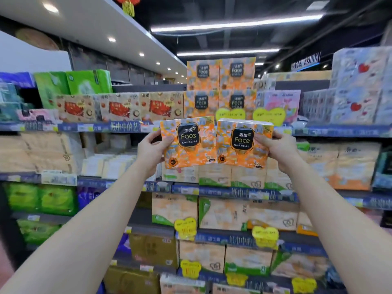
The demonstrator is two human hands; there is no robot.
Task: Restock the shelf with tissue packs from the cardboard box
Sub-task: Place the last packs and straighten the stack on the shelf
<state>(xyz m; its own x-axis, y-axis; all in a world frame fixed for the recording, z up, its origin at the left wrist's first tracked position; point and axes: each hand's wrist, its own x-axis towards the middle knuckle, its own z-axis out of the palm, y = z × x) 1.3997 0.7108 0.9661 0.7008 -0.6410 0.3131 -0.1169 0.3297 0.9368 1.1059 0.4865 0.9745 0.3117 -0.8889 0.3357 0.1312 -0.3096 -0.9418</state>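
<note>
Two tissue packs sit side by side in front of the shelf (118, 127), the left pack (187, 143) in the left hand (151, 148), the right pack (242, 143) in the right hand (277, 145). Behind them, a stack of matching packs (220, 88) stands on the top shelf.

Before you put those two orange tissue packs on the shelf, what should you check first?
1. Left hand holds the left pack firmly: ok.
2. Right hand holds the right pack firmly: ok.
3. Labels face forward: ok.
4. Same orange packs stacked on the top shelf, so the spot matches: ok.
5. Free room in front of or atop that stack: cannot tell.
6. Packs level: not ok, both tilt slightly.
</note>
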